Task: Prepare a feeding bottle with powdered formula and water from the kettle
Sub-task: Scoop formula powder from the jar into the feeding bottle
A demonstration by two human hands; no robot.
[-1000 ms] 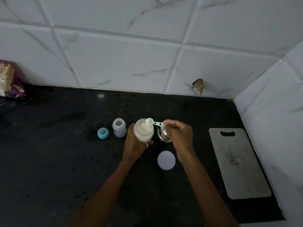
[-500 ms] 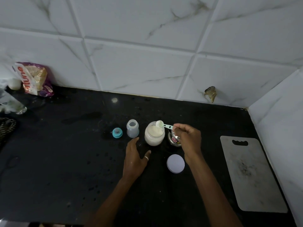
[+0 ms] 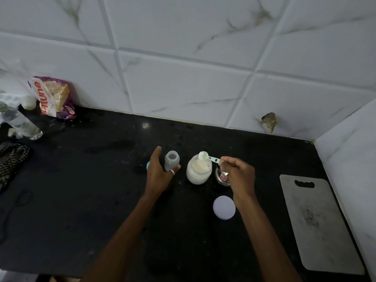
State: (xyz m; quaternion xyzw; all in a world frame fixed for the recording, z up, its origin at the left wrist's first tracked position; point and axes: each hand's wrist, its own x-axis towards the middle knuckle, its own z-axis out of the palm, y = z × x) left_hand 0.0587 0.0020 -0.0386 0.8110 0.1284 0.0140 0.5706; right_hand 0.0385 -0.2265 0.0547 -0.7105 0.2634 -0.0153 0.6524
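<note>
Left hand (image 3: 158, 174) hides most of teal cap (image 3: 148, 165).

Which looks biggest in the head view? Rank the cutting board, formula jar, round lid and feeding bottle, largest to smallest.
1. Cutting board, by far.
2. Formula jar.
3. Round lid, lying flat; close to the jar and nearer the camera, so that order is unsure.
4. Feeding bottle.

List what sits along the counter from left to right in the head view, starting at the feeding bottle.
Feeding bottle → formula jar → round lid → cutting board.
</note>
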